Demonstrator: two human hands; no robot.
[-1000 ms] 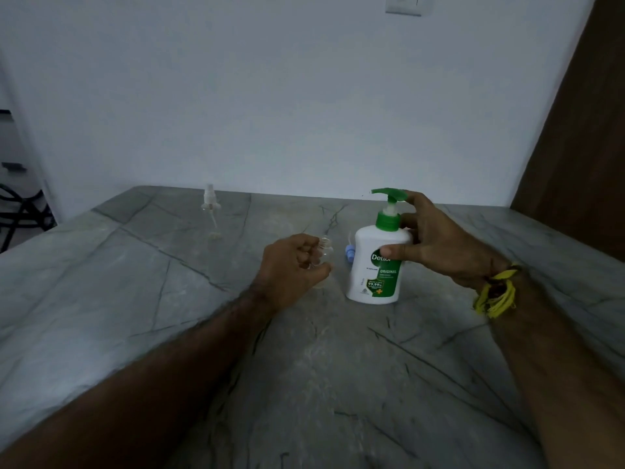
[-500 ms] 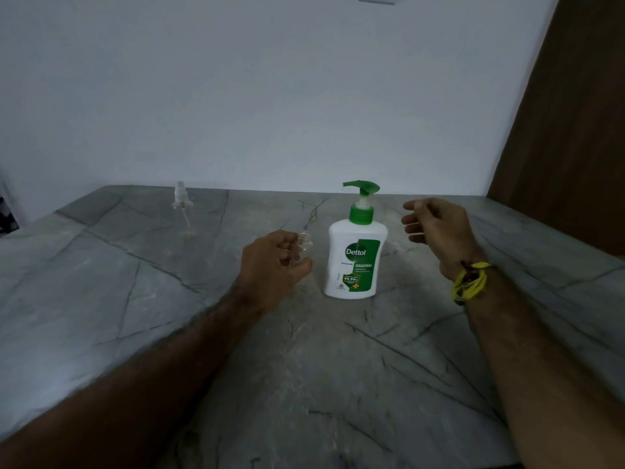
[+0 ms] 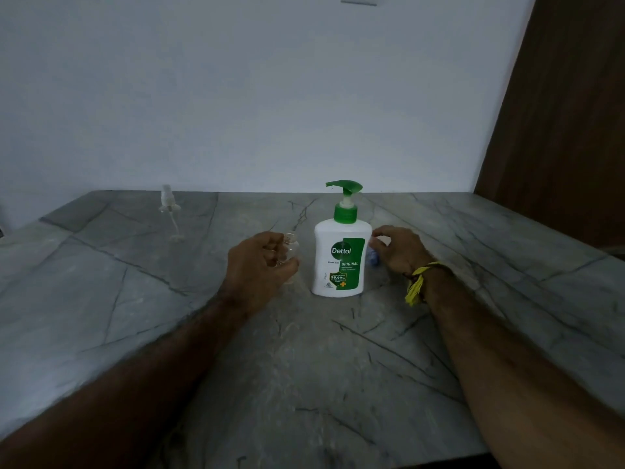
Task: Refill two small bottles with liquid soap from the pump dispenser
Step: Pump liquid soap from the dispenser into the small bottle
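Grey, white and green against dim light.

White Dettol pump dispenser (image 3: 340, 262) topped in green, green label panel; grey marble table (image 3: 304, 367) veined with dark cracks; clear small bottle (image 3: 291, 248); yellow wrist thread (image 3: 417, 286); pale wall (image 3: 236, 96); brown wooden door (image 3: 568, 113).

pump dispenser (image 3: 340, 262) front label reads "Dettol", "ORIGINAL" below it, then a shield badge with "99.99%"; smaller print too blurred to read
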